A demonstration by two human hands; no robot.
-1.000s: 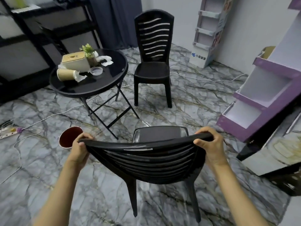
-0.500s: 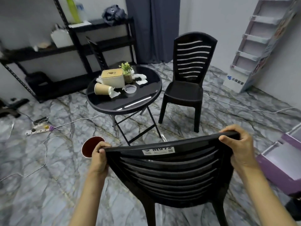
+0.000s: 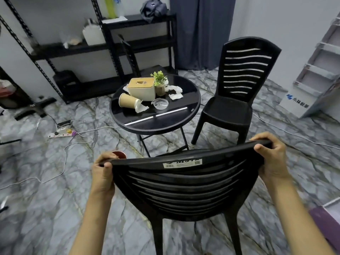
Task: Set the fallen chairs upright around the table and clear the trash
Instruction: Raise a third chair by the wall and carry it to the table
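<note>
I hold a black plastic chair (image 3: 184,190) upright by the top of its backrest, just in front of the round black table (image 3: 158,124). My left hand (image 3: 102,173) grips the left corner of the backrest and my right hand (image 3: 272,159) grips the right corner. A second black chair (image 3: 237,92) stands upright to the right of the table. On the table lie a tipped paper cup (image 3: 127,100), crumpled tissues (image 3: 174,92), a clear plastic lid (image 3: 160,103), a tissue box (image 3: 141,88) and a small plant (image 3: 159,81). A red cup (image 3: 119,154) on the floor peeks out beside my left hand.
A black metal shelf (image 3: 114,45) lines the back wall, with a third chair (image 3: 130,57) partly hidden behind the table. A power strip (image 3: 61,133) and white cables lie on the marble floor at left. A white display rack (image 3: 316,74) stands at right; a purple one (image 3: 329,223) shows at lower right.
The view has swung up and left, bringing the table and shelf toward the centre. The chair in my hands sits closer to the table, and both hands keep their grip on its backrest.
</note>
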